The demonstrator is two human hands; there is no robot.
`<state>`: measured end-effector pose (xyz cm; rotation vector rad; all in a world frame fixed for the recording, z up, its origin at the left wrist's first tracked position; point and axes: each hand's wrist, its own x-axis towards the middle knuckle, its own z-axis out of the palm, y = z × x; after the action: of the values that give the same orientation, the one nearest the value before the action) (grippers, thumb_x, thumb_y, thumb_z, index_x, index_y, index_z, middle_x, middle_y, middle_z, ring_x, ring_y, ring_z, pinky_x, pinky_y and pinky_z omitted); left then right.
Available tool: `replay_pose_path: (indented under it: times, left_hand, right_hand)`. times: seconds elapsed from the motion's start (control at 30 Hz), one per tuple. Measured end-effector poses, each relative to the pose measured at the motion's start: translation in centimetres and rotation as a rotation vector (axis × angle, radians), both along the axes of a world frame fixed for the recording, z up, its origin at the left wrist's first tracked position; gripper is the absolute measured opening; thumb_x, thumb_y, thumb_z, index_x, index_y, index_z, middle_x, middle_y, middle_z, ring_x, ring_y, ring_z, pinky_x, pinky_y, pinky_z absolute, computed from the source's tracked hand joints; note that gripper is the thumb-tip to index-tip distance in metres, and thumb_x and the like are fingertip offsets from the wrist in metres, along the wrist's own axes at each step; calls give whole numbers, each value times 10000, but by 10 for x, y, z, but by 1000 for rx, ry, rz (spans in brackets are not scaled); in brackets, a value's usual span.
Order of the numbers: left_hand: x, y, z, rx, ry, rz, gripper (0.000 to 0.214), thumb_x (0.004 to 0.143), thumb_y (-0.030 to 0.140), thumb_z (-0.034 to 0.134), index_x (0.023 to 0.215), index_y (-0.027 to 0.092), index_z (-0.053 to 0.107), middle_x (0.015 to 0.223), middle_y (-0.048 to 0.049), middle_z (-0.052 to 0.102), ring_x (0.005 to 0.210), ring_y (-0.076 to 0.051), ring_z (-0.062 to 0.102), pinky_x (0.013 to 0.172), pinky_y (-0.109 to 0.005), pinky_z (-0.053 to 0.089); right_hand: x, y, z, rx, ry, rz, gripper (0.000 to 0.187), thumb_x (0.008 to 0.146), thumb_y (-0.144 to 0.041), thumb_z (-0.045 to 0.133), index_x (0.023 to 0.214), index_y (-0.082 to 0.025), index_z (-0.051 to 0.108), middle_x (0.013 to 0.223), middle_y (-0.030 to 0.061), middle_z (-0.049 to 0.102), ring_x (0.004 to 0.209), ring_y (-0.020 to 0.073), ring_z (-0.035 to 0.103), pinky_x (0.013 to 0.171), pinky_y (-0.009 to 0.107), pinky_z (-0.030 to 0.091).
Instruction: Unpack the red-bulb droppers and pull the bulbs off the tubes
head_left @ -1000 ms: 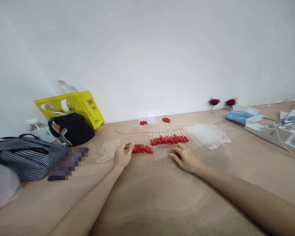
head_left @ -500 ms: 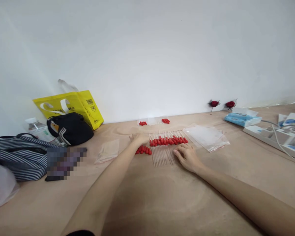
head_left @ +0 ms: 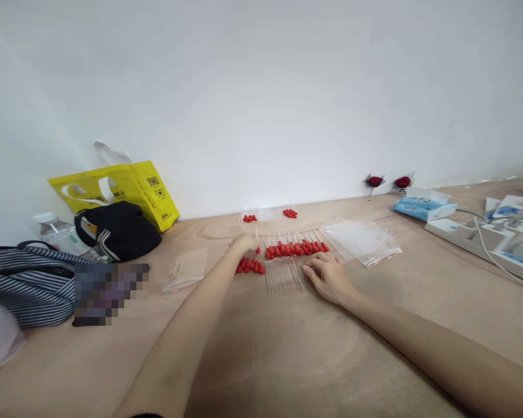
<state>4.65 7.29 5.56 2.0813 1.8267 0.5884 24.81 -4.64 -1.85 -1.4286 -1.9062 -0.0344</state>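
Observation:
Thin pale sticks with red oval tips (head_left: 294,249) lie side by side in a row, with more bare stick ends (head_left: 285,277) pointing toward me below them. At the row's left end is my left hand (head_left: 244,244), fingers pinched on a red-tipped stick (head_left: 257,249); its fingertips are partly hidden. Nearer to me, beneath the left wrist, lies a smaller group of red tips (head_left: 250,266). My right hand (head_left: 328,276) rests on the table at the row's right end, fingers loosely bent and thumb apart, with nothing visible in it.
Clear plastic bags lie right (head_left: 361,241) and left (head_left: 186,268). Two small red groups (head_left: 250,219) (head_left: 290,213) sit by the wall. A yellow bag (head_left: 157,197), black pouch (head_left: 128,232) and striped bag (head_left: 30,284) stand left; tissues (head_left: 422,207) and a power strip (head_left: 497,247) right.
My left hand has turned slightly, and a red-tipped stick now shows at its fingers, left of the row. My right hand stays by the row. The whole view has shifted slightly.

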Motion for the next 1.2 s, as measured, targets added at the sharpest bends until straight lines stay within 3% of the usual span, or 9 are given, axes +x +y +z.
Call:
replay_pose_path:
  times: [0.1,0.17,0.23,0.37,0.57,0.7,0.87,1.03,1.2]
  left_hand:
    - [-11,-27,14,63,59,-42,244,722,242,487,491,171,515,480,-20,539,554,-182,554,553,-275,391]
    - [-18,-51,13,125,69,-83,204,795,257,415,650,175,532,595,-22,580,613,-174,561,582,-269,395]
    - [-25,-75,1,225,65,-213,159,832,255,382,775,179,510,676,-17,601,634,-162,566,595,-262,405]
    - [-36,-103,-34,542,65,-479,173,857,276,385,763,179,494,706,-27,596,646,-155,569,605,-260,433]
    - [-33,-111,-51,735,61,-612,175,851,289,438,757,164,514,673,-28,584,620,-137,550,581,-242,442]
    - [-26,-113,-50,810,58,-679,179,840,286,470,722,158,515,644,-20,586,590,-126,532,556,-238,429]
    - [-24,-114,-50,826,41,-705,147,821,279,508,758,152,545,672,-25,615,620,-131,545,592,-257,445]
    - [-26,-112,-48,848,76,-698,164,805,273,534,920,169,590,897,-53,657,867,-185,565,772,-341,454]
    - [-25,-111,-48,901,71,-728,114,811,218,525,877,171,606,899,-30,679,887,-176,582,823,-362,437]
  right_hand:
    - [0,1,0,41,58,26,214,835,-314,415,797,-206,595,828,52,581,829,197,520,763,382,379]
    - [0,0,2,94,128,77,205,826,-320,436,916,-191,567,886,72,575,870,204,515,779,379,401]
    - [0,-1,5,132,180,152,298,818,-337,456,1061,-171,499,985,98,555,925,207,505,801,370,417]
    - [-3,-9,10,165,123,280,524,793,-396,496,1243,-167,356,1158,129,477,1060,226,451,873,385,397]
    - [-10,-18,14,211,-118,366,446,806,-397,495,1205,-202,452,1153,109,513,1048,219,460,869,399,363]
    - [-15,-17,14,238,-162,391,268,827,-347,486,1038,-215,585,933,61,622,925,188,508,837,383,345]
    - [-18,-16,13,319,-160,426,186,842,-257,470,920,-221,635,683,14,610,807,154,510,823,362,324]
    - [-17,-17,14,332,-151,416,198,844,-198,448,919,-204,631,665,11,600,739,144,495,785,342,339]
    - [-18,-16,13,314,-149,416,193,823,-275,507,970,-215,616,764,17,649,804,156,520,828,370,322]
